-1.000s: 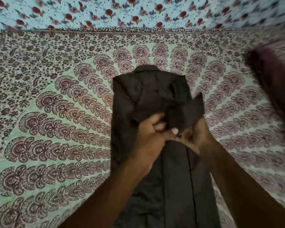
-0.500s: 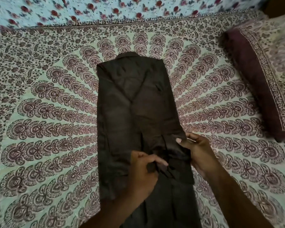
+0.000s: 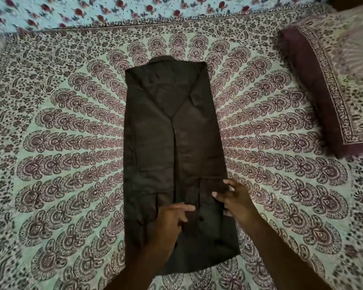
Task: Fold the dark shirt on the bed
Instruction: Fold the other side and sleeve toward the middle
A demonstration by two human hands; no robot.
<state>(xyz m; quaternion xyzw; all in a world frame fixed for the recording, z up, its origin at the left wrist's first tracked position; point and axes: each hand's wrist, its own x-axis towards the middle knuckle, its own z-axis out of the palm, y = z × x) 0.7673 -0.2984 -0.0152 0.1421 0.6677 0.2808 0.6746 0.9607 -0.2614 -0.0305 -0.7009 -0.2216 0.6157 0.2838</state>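
- dark shirt (image 3: 172, 132): flat on the bed (image 3: 61, 143), both sides folded in to meet down the middle, making one long narrow strip.
- long axis: runs straight away from me, with the collar (image 3: 161, 59) at the far end and the hem (image 3: 214, 254) at the near end, beneath my forearms.
- left hand (image 3: 171, 218): fingers relaxed, resting on the cloth by the centre line, gripping nothing.
- right hand (image 3: 235, 199): fingers loosely spread, tips touching the strip's right edge, a little farther up than the left; i see no pinch.
- position: both hands sit over the near third, side by side.
- judgement: the next fold crosses the long axis, hem toward collar. the hem lies nearer me than either hand, so each would draw back to its own corner.
- pillow (image 3: 323, 80): on the right, well apart.
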